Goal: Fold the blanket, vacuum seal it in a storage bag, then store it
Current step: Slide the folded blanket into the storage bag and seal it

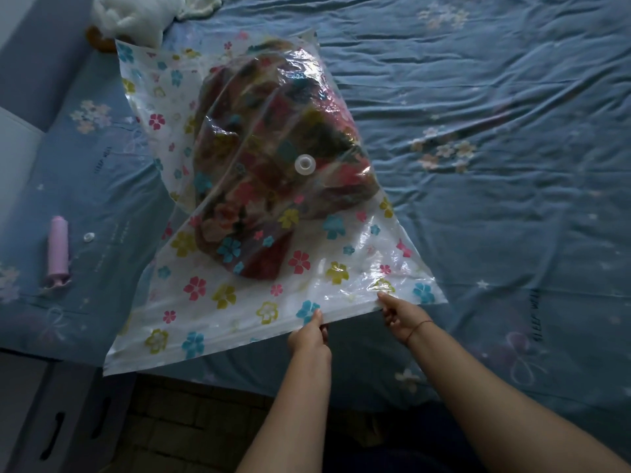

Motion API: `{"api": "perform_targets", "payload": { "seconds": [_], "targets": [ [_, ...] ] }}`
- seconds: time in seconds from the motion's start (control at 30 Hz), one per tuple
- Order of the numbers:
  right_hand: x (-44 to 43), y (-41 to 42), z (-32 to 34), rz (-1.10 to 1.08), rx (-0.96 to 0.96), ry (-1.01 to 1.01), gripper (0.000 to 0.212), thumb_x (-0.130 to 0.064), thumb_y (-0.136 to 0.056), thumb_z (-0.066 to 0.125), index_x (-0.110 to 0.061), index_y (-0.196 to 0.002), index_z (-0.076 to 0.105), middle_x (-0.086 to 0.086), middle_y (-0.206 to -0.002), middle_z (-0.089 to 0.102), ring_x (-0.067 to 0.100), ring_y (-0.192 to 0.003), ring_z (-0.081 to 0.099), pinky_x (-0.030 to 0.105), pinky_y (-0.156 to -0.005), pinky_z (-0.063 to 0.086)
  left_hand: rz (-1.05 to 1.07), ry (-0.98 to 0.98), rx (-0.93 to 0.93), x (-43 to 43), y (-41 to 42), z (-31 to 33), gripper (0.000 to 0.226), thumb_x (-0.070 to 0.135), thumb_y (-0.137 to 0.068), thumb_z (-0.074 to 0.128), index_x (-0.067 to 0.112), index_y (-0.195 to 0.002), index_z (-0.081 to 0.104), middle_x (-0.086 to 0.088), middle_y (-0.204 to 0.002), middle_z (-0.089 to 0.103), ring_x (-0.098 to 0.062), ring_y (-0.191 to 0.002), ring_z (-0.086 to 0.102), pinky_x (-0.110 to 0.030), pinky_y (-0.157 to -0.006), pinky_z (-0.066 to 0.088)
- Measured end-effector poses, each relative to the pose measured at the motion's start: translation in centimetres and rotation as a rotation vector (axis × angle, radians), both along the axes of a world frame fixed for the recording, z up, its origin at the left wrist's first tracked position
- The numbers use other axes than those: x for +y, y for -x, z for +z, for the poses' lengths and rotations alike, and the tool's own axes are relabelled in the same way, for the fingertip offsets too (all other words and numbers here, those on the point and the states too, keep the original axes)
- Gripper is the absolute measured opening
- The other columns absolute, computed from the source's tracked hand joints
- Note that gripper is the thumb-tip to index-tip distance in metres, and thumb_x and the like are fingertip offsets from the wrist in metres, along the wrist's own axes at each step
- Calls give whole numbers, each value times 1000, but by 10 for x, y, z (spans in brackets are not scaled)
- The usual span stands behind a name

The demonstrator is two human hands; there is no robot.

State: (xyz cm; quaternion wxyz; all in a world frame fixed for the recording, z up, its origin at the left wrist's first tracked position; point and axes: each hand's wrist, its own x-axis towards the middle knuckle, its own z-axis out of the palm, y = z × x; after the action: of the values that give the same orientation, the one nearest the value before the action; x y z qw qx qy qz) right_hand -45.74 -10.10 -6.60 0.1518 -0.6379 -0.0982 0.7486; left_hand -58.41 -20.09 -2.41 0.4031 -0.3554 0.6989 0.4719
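Bag: we see the clear storage bag (259, 291), printed with small coloured flowers, lying across the blue bed sheet (495, 97), its near edge lifted off the bed.
Blanket: the folded, multicoloured blanket (273, 155) sits inside the bag, bunched toward the far end.
Valve: a round white valve (304, 164) shows on the bag's upper face, over the blanket.
Left hand: the left hand (309, 339) pinches the bag's near edge, thumb on top.
Right hand: the right hand (401, 312) (a red thread circles its wrist) grips the same edge just to the right, fingers curled around it.
Pump: a lilac hand pump (58, 250) lies on the sheet well left of the bag, with a small clear cap (88, 236) beside it.
Far corner: white fabric (136, 15) is heaped at the head of the bed.
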Motion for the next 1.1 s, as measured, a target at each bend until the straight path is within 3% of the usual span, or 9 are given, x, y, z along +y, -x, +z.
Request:
{"api": "perform_targets", "payload": {
  "seconds": [0.13,0.23,0.3,0.37,0.47,0.6,0.73,0.87,1.1],
  "targets": [
    [3,-10,0,-34,54,-21,17,-9,-84,69,-12,-74,55,-2,-58,49,2,-39,42,12,-36,35,58,-21,-45,15,-19,-1,37,23,-82,77,4,-107,59,-9,-88,62,-22,-76,62,-33,-63,55],
    [5,-9,3,-41,85,-34,18,-8,-82,70,-11,-72,56,-2,-51,53,4,-40,45,15,-39,39,23,-206,-208,41,-43,5,38,27,-82,77,5,-107,60,-15,-99,67,-25,-74,65,-33,-53,55],
    [5,-8,4,-49,120,-35,12,-7,-76,74,-6,-76,62,5,-63,60,13,-55,56,22,-55,48,-21,-289,-247,59,-58,6,32,24,-83,76,1,-101,63,-17,-94,69,-26,-73,66,-29,-50,56],
    [5,-11,5,-36,135,-50,11,-7,-74,75,-2,-79,66,9,-71,64,18,-66,60,27,-66,48,-56,-284,-218,71,-71,0,36,23,-82,77,-4,-103,67,-18,-95,71,-27,-76,68,-27,-49,53],
    [9,-15,7,7,102,-90,10,-5,-80,71,-1,-74,64,6,-60,62,13,-56,55,20,-56,46,-43,-213,-144,77,-78,-7,38,21,-82,77,-4,-109,67,-17,-99,71,-25,-74,67,-27,-52,51],
    [14,-17,6,-56,109,-94,21,-3,-81,70,-9,-67,56,0,-51,51,4,-39,42,13,-37,36,-34,-160,-70,80,-72,-8,23,10,-84,75,1,-103,65,-9,-79,64,-19,-63,60,-24,-45,48],
    [22,-29,3,-155,105,-38,21,1,-84,65,-10,-69,54,-4,-46,51,0,-33,40,12,-33,32,-63,-121,-96,74,-62,-12,30,15,-85,74,-1,-109,64,-7,-74,62,-15,-54,54,-24,-44,51],
    [42,-56,0,-178,77,-44,20,2,-87,61,-10,-72,53,-6,-40,50,-1,-29,37,10,-29,28,-116,-82,-87,64,-52,-15,26,17,-85,75,1,-103,65,-5,-73,61,-12,-55,52,-14,-33,43],
    [55,-77,-9,-180,57,-35,14,0,-87,62,-7,-75,56,-5,-42,53,0,-31,41,11,-31,33,-58,-76,-110,68,-61,-18,32,22,-84,76,3,-107,65,-6,-82,64,-16,-62,58,-23,-43,50]
  ]
}}
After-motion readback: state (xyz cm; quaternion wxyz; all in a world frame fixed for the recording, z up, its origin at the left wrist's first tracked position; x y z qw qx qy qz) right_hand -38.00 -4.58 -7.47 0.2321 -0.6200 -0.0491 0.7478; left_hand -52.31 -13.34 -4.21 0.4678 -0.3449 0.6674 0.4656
